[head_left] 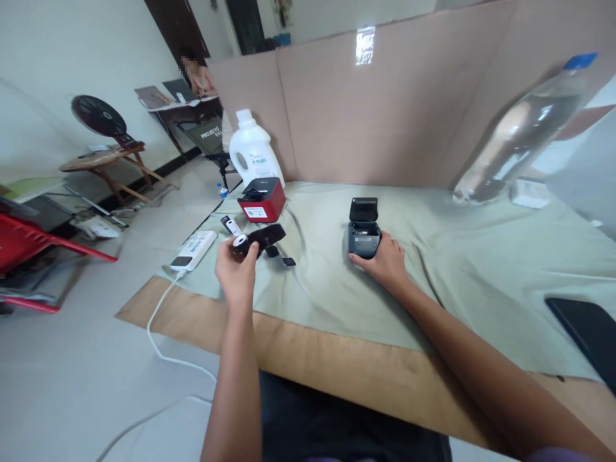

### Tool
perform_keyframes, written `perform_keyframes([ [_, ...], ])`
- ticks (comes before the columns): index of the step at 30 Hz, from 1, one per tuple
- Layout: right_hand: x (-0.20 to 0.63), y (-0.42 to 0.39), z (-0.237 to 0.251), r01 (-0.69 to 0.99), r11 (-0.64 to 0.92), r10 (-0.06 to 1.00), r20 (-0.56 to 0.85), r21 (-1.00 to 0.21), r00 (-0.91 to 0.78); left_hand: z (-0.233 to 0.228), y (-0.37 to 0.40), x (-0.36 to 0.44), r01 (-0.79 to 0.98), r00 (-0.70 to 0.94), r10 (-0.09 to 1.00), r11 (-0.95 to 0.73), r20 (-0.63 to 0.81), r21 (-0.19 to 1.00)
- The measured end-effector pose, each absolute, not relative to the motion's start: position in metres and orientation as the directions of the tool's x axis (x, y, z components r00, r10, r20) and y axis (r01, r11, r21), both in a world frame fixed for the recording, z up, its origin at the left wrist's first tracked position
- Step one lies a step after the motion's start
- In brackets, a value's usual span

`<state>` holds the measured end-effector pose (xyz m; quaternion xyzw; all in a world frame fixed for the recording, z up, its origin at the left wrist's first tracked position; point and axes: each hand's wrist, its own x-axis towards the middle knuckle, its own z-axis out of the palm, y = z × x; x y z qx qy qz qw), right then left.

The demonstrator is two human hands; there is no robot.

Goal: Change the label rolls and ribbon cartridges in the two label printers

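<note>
Here, the left hand (pixel 237 266) pinches a small white roll (pixel 239 240) between thumb and fingers, just above the green cloth (pixel 462 269). The right hand (pixel 382 262) rests against the near side of a little black printer (pixel 364 236), fingers curled on it (its lid stands open). By the roll lies a black gadget (pixel 267 236), and to the left a white power strip (pixel 194 250). A bit farther sits a red box (pixel 262 200), then a white jug (pixel 253 151) by the cardboard wall (pixel 375 122).

Two printers (pixel 364 236) (pixel 262 200), two bottles (pixel 253 151) (pixel 522 131), one power strip (pixel 194 249)
</note>
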<state>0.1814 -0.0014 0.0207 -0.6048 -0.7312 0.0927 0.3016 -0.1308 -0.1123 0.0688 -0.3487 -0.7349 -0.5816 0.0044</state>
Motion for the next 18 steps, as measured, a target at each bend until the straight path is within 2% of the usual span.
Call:
perform_keyframes([
  [2,0.181,-0.002,0.021,0.832,0.245,0.942,0.325,-0.498,-0.082,0.054,-0.137,-0.137,0.520,-0.758,0.529,0.135,0.382,0.844],
  [7,0.182,-0.002,0.021,0.832,0.248,0.943,0.322,-0.496,-0.089,0.032,-0.169,-0.150,0.554,-0.635,0.720,0.173,0.279,0.814],
  [11,0.183,-0.001,0.020,0.833,0.259,0.937,0.335,-0.488,-0.094,0.028,-0.167,-0.153,0.632,-0.604,0.750,0.243,0.271,0.736],
  [15,0.184,0.001,0.019,0.834,0.270,0.933,0.343,-0.482,-0.104,0.031,-0.162,-0.150,0.751,-0.517,0.815,0.284,0.263,0.596],
  [18,0.184,0.002,0.018,0.840,0.261,0.937,0.335,-0.475,-0.102,0.035,-0.165,-0.155,0.775,-0.508,0.793,0.251,0.336,0.579],
])
